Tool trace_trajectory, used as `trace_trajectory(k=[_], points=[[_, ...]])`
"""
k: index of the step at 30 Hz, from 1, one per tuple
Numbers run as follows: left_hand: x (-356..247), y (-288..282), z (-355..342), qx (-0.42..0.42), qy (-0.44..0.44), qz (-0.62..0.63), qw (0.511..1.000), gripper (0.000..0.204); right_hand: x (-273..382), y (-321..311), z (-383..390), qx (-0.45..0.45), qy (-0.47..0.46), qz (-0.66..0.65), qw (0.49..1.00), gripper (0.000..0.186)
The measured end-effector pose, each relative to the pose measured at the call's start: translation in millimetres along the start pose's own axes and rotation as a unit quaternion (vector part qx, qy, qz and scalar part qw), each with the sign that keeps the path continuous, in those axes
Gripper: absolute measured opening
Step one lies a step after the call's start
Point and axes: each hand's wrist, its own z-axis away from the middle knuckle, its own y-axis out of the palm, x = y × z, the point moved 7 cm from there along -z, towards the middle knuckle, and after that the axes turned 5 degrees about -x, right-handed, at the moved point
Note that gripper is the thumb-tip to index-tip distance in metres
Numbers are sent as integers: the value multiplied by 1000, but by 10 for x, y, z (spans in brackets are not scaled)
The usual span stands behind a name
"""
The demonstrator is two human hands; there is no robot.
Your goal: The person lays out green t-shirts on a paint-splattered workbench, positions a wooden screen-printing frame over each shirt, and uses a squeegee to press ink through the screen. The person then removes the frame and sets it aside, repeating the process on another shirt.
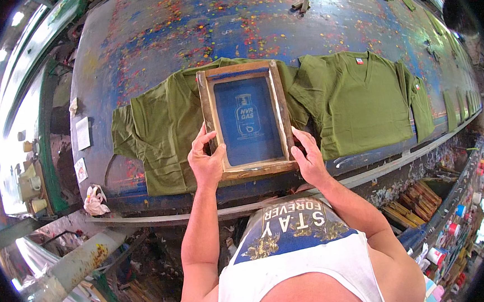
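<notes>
Between my two hands is a wooden-framed printing screen. Its blue mesh carries a pale gas-bottle design with lettering. My left hand grips the lower left side, with the thumb and fingers at the wood. On the lower right corner, my right hand is closed round the frame. The screen overlaps the right part of a green T-shirt spread on the table; whether it touches the cloth I cannot tell. To the right lies another green V-neck T-shirt, laid out with the neck away from me.
The long table is speckled with coloured paint. A small dark object sits at its far side. More green garments lie along the right. A crumpled white cloth is at the left corner; wooden frames are stacked below on the right.
</notes>
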Motion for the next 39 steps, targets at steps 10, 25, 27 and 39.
trace_trajectory(k=[10, 25, 27, 39], points=[[35, -15, 33, -57, 7, 125, 990, 27, -3, 8, -21, 1, 22, -12, 1000, 52], [-62, 11, 50, -15, 63, 3, 998, 53, -19, 5, -10, -1, 20, -33, 999, 53], [-111, 19, 52, -10, 76, -40, 996, 57, -15, 2, -8, 4, 11, -22, 1000, 53], [-345, -206, 247, -66, 148, 7, 987, 42, -97, -49, 60, 8, 12, -183, 983, 51]])
